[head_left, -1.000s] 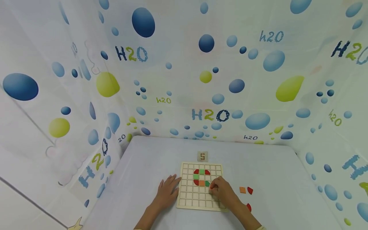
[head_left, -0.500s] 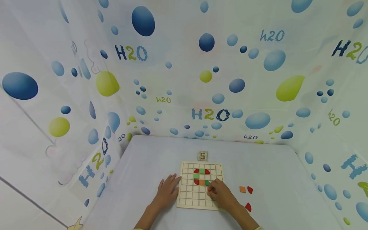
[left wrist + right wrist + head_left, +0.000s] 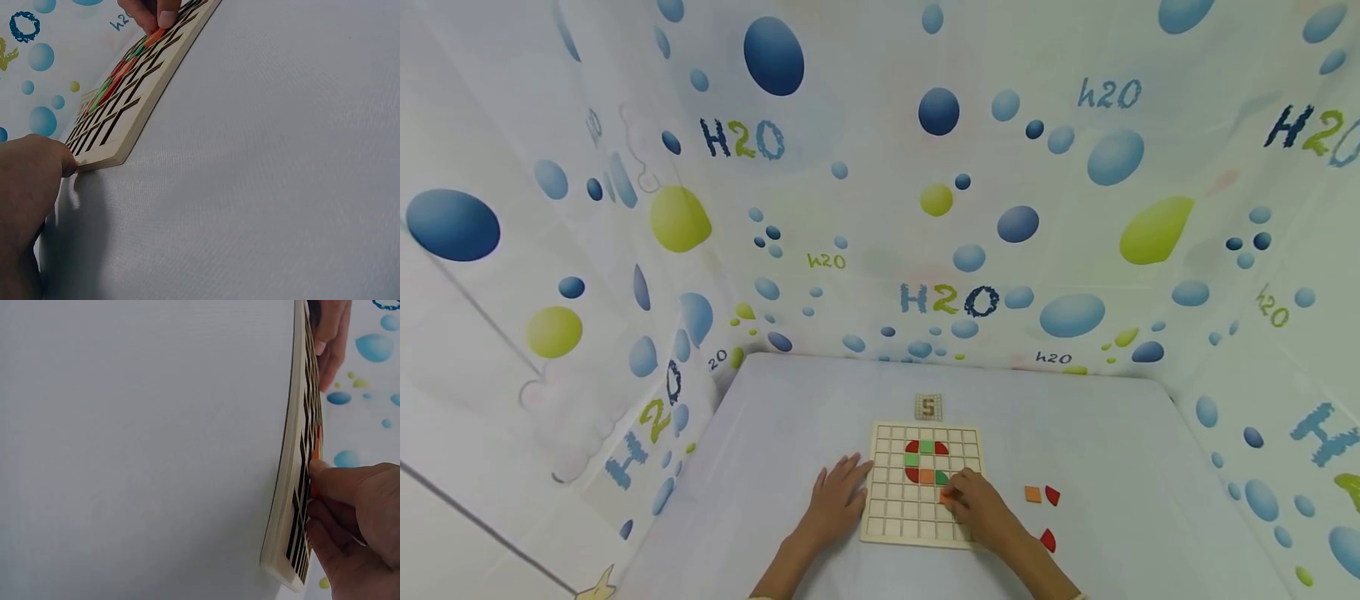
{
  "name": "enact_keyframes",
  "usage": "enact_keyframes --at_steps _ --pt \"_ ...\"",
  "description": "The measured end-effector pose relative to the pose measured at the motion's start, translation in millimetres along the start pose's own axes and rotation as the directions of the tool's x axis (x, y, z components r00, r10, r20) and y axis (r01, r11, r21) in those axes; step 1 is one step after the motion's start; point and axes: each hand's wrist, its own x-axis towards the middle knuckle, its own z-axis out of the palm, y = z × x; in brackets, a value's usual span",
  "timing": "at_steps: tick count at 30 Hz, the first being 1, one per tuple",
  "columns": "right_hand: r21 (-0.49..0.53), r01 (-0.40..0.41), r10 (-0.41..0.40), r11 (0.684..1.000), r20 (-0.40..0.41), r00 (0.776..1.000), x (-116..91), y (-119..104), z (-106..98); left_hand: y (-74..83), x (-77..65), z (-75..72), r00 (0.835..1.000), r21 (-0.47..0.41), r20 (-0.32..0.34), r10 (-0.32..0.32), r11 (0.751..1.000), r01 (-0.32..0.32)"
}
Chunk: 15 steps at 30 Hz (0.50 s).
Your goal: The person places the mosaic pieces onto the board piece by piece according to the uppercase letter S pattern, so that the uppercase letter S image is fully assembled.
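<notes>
A pale wooden grid board point(image 3: 887, 504) lies on the table. Red quarter-round, green and orange tiles point(image 3: 927, 477) form a curved pattern in its upper middle cells. At the lower right end of that pattern, my right hand point(image 3: 981, 504) pinches an orange tile point(image 3: 154, 37) between thumb and fingers, low over the board. Its exact fit in a cell is hidden by the fingers. My left hand point(image 3: 837, 497) has its fingers spread, the fingertips touching the board's left edge. In the right wrist view the pinching fingers partly cover the tile.
Behind the board lies a small card point(image 3: 928, 407) with a brown figure like a 5 or S on a grid. To the right of the board are an orange square tile point(image 3: 1033, 495) and red quarter-round tiles point(image 3: 1048, 540). A patterned curtain point(image 3: 880, 208) surrounds the white table.
My right hand has shifted slightly left over the board, and more of the orange tile shows under its fingers. The left hand has stayed in place.
</notes>
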Motion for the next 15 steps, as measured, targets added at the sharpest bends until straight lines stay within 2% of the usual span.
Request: enact_keyframes --at_steps 9,15 --pt "-0.023 -0.025 0.025 0.999 -0.007 1.000 2.7 -0.7 6.3 -1.3 0.7 1.8 1.000 -0.012 0.001 0.004 1.000 -0.004" --pt "-0.044 0.057 -0.060 0.997 -0.059 0.996 3.0 -0.9 6.5 -4.4 2.3 3.2 1.000 -0.006 0.003 0.000 1.000 0.000"
